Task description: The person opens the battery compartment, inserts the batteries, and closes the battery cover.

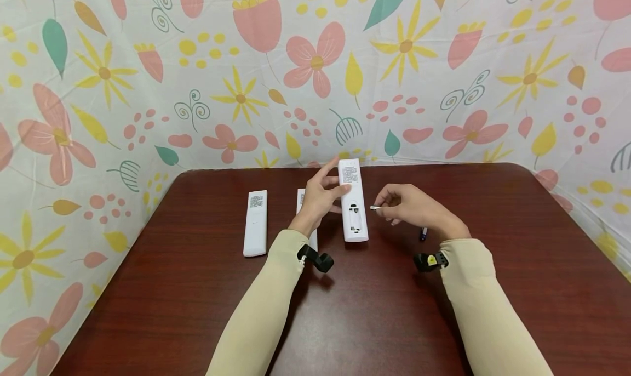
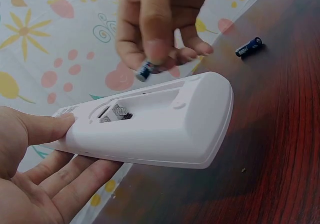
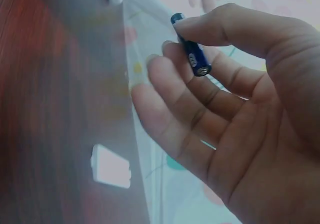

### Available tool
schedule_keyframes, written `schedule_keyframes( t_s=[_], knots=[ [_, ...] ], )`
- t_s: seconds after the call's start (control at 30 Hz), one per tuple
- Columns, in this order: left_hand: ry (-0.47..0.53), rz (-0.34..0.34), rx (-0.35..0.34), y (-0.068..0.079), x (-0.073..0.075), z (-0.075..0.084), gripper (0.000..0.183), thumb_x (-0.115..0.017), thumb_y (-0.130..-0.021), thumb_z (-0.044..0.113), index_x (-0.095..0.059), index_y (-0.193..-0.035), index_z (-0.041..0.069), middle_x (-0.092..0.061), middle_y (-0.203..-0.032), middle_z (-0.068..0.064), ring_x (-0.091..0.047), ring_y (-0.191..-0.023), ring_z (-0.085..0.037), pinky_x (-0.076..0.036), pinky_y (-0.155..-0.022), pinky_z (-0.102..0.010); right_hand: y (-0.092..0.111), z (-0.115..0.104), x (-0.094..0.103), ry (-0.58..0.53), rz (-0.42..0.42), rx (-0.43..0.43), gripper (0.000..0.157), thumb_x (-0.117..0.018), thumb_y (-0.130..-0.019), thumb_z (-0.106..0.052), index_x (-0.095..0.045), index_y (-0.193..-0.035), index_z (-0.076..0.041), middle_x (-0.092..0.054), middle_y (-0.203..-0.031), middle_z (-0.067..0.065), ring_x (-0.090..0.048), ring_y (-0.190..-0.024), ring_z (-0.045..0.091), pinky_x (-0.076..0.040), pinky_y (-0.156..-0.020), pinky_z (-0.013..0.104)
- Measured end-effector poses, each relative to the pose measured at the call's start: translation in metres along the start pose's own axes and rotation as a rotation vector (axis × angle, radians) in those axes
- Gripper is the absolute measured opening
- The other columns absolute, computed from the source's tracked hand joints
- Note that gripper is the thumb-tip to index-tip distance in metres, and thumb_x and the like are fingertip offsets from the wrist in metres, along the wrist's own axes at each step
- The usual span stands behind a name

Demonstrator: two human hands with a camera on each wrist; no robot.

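My left hand (image 1: 317,198) grips a white remote control (image 1: 352,196) above the table, thumb across its back and fingers underneath. The remote's battery compartment (image 2: 150,103) is uncovered, with bare metal springs showing inside. Just to the right of it, my right hand (image 1: 414,207) pinches a small dark blue battery (image 3: 194,52) between thumb and index finger, the other fingers loosely bent. In the left wrist view that battery hangs close over the compartment. A second blue battery (image 2: 248,47) lies on the table, near my right wrist in the head view.
Another white remote (image 1: 256,222) lies face down on the left of the dark wooden table (image 1: 197,288). A further remote (image 1: 300,196) is partly hidden behind my left hand. The white battery cover (image 3: 111,167) rests on the table. A flower-patterned cloth (image 1: 315,118) hangs behind the table.
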State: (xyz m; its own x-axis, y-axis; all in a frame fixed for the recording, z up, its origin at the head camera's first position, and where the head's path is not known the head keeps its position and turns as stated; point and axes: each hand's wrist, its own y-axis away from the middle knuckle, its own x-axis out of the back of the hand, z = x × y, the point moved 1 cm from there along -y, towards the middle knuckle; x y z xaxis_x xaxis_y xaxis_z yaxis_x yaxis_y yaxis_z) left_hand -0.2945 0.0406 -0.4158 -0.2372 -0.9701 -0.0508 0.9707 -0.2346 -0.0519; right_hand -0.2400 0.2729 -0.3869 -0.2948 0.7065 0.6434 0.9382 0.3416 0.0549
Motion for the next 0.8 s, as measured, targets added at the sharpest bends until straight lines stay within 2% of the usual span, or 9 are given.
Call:
schedule_keyframes(
  t_s=[0.33,0.6,0.8],
  knots=[
    [0.005,-0.004,0.003,0.0,0.0,0.0,0.074,-0.077,-0.098,0.003,-0.053,-0.155,0.045,-0.07,-0.121,-0.007,-0.077,-0.09,-0.029,-0.066,-0.063,-0.045,-0.003,-0.024,-0.017,-0.014,-0.012,0.049,0.014,-0.076,-0.1,-0.013,-0.07,-0.11,-0.005,-0.07,-0.101,0.009,-0.068,-0.081,0.027,-0.063,-0.077,0.047],
    [-0.005,-0.009,-0.004,0.0,0.001,0.001,0.073,-0.077,-0.098,0.004,-0.053,-0.156,0.043,-0.07,-0.122,-0.007,-0.077,-0.091,-0.028,-0.066,-0.064,-0.045,-0.009,-0.032,-0.03,0.048,-0.035,0.087,0.008,-0.077,-0.097,-0.005,-0.07,-0.102,-0.007,-0.07,-0.09,0.005,-0.064,-0.071,0.026,-0.057,-0.064,0.034],
    [-0.015,-0.009,-0.011,0.0,0.001,0.002,0.073,-0.077,-0.099,0.004,-0.053,-0.156,0.043,-0.071,-0.122,-0.007,-0.077,-0.09,-0.028,-0.066,-0.064,-0.045,-0.011,-0.033,-0.035,0.079,-0.042,0.093,0.008,-0.078,-0.097,-0.008,-0.071,-0.101,-0.008,-0.067,-0.08,0.003,-0.065,-0.065,0.028,-0.058,-0.061,0.036]
  ],
)
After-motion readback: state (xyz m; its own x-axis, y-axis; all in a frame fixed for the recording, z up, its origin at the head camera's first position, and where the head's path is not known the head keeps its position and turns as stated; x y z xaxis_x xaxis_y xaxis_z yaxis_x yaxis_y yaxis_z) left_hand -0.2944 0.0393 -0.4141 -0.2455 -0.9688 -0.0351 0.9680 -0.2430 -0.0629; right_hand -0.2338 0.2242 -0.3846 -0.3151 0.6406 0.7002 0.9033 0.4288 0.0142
